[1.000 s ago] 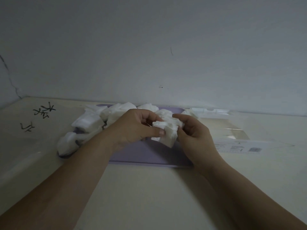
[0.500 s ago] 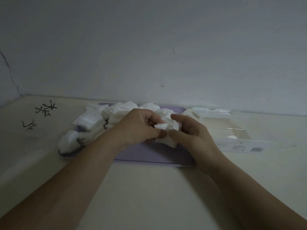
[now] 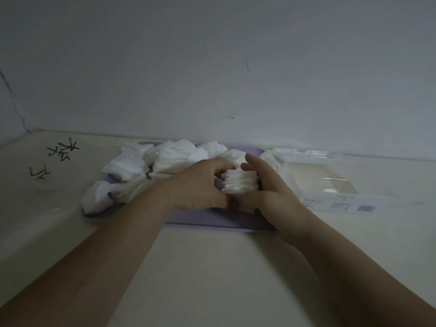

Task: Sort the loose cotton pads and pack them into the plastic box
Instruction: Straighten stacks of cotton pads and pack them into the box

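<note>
Dim light fell on a plain grey-white wall (image 3: 212, 67), cracked at left (image 3: 9, 95), behind a cream worktop (image 3: 212, 267) bearing black handwritten marks (image 3: 62, 151).

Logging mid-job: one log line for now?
left hand grips pad stack; right hand presses its side; over purple mat; plastic box beside mat

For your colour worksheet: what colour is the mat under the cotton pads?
The mat is lilac; head view.
</note>
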Demonstrator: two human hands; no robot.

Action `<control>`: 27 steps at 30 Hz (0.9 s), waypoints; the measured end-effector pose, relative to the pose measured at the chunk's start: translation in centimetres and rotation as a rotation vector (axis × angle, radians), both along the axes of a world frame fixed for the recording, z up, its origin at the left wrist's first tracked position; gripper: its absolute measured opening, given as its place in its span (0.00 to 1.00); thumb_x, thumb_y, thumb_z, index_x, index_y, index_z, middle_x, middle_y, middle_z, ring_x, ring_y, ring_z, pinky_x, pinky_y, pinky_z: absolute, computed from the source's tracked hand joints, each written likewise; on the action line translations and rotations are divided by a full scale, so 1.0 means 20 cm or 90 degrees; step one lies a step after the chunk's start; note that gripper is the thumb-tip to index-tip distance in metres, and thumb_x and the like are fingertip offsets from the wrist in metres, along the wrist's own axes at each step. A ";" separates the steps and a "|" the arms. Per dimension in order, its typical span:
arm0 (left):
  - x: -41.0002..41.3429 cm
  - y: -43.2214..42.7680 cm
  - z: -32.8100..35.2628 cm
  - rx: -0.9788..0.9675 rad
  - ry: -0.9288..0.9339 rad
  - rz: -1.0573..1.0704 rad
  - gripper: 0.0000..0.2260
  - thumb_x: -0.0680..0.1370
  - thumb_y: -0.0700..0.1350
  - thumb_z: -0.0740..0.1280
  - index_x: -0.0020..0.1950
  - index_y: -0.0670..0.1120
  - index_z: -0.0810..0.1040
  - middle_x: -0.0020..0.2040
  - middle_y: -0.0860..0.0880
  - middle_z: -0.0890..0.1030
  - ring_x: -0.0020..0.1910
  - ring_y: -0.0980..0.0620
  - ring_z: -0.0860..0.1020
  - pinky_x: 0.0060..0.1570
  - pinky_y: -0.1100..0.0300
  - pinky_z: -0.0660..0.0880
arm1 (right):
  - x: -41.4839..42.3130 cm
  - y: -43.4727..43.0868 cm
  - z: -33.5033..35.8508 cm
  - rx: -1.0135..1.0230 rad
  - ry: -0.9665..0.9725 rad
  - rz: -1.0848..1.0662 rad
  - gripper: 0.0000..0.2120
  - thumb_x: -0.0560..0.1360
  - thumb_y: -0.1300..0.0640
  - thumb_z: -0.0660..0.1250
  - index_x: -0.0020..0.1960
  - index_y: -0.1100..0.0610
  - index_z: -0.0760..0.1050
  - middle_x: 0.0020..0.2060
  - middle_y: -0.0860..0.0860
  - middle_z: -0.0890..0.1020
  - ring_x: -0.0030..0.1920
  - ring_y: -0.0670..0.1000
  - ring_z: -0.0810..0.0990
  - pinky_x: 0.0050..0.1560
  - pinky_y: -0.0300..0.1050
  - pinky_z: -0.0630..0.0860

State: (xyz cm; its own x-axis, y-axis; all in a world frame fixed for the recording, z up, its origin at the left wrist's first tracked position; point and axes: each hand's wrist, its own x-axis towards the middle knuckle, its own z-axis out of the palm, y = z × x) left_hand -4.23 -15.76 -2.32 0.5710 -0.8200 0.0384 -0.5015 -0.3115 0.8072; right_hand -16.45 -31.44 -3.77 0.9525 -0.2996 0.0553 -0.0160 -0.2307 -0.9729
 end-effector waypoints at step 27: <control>-0.23 -0.42 0.21 -0.203 -0.025 0.144 0.23 0.71 0.45 0.79 0.64 0.53 0.77 0.52 0.56 0.84 0.40 0.57 0.83 0.44 0.61 0.79 | -0.13 -0.41 0.31 -0.041 -0.135 -0.237 0.13 0.69 0.54 0.77 0.52 0.56 0.82 0.45 0.53 0.87 0.46 0.56 0.86 0.46 0.55 0.82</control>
State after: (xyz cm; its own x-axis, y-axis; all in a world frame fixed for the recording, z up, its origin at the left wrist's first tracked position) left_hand -8.82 -24.14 1.96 0.7292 -0.6172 0.2954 -0.4807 -0.1548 0.8631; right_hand -19.12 -39.55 2.38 0.7453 -0.6104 0.2682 0.0888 -0.3078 -0.9473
